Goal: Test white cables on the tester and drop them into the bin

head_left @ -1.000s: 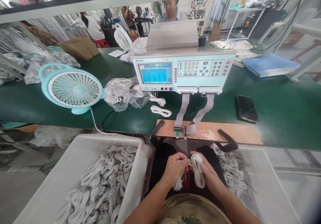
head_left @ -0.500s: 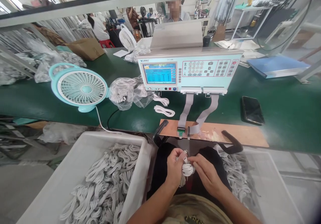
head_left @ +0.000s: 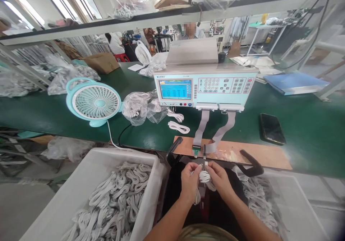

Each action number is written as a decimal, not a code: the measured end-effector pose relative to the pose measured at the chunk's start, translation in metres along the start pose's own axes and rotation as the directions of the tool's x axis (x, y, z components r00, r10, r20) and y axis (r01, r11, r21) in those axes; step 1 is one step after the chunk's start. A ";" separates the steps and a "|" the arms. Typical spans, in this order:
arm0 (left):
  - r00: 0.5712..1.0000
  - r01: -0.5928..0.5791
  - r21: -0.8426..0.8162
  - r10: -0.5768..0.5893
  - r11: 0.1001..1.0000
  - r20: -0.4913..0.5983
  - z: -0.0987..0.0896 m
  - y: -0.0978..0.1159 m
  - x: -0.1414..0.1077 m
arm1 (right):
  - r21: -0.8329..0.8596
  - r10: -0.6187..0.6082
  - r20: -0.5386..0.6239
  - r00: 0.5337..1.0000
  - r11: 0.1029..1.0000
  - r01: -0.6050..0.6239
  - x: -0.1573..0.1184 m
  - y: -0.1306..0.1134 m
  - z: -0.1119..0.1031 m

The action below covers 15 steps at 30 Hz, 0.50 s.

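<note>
A coiled white cable point(head_left: 205, 177) hangs between my two hands, just in front of the bench edge. My left hand point(head_left: 189, 180) is closed in a pinch around one end of it, beside the coil. With closed fingers, my right hand point(head_left: 217, 178) grips the other end, whose white plug points up at the right test connector point(head_left: 204, 150); whether they touch I cannot tell. Left of that connector sits a small green circuit board point(head_left: 196, 151). Grey ribbon cables point(head_left: 201, 127) run from both to the tester point(head_left: 205, 90), whose blue screen is lit.
A white bin point(head_left: 91, 158) of coiled cables stands at my left, another bin point(head_left: 293, 183) at my right. On the green bench are a fan point(head_left: 94, 102), bagged cables point(head_left: 136, 108), two loose cables point(head_left: 179, 127), a phone point(head_left: 272, 128) and a blue folder point(head_left: 296, 82). Several people are beyond.
Both hands have moved up toward the test connector with the coiled cable. My right hand has gone from reaching at the coil to gripping a plug end. The camera view has tilted up.
</note>
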<state>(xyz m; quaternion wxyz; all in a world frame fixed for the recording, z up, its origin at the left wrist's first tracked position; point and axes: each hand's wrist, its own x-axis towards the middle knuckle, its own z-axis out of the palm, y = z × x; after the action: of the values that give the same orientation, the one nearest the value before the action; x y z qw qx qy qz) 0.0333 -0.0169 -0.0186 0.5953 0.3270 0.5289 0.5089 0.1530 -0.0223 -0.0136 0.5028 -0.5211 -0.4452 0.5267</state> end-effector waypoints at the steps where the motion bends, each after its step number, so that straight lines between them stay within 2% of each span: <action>1: 1.000 0.007 -0.002 -0.007 1.000 -0.002 0.000 -0.002 0.003 | 0.017 0.022 -0.011 1.000 1.000 -0.022 0.003 0.003 0.001; 5: 0.999 0.032 0.010 -0.032 0.999 0.016 0.000 -0.003 0.009 | 0.035 0.057 -0.041 0.998 0.998 -0.056 0.008 0.003 0.001; 8: 0.997 -0.010 0.111 0.001 0.994 0.077 -0.004 0.004 0.009 | 0.088 0.085 -0.042 0.995 0.993 -0.081 0.008 -0.001 0.001; 11: 0.972 -0.061 0.245 0.002 0.968 0.233 -0.013 0.016 0.013 | 0.213 0.169 -0.018 0.985 0.964 -0.161 0.008 -0.003 0.004; 13: 0.933 -0.092 0.310 -0.026 0.946 0.359 -0.021 0.023 0.018 | 0.297 0.225 -0.013 0.974 0.931 -0.211 0.010 -0.003 0.006; 15: 0.901 -0.129 0.350 -0.038 0.928 0.432 -0.027 0.028 0.024 | 0.359 0.269 -0.018 0.963 0.901 -0.245 0.012 -0.003 0.008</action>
<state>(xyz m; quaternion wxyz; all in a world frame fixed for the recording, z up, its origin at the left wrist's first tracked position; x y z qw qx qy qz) -0.0018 0.0098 -0.0061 0.6127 0.5502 0.4622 0.3289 0.1454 -0.0096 -0.0117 0.5289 -0.4936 -0.2535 0.6421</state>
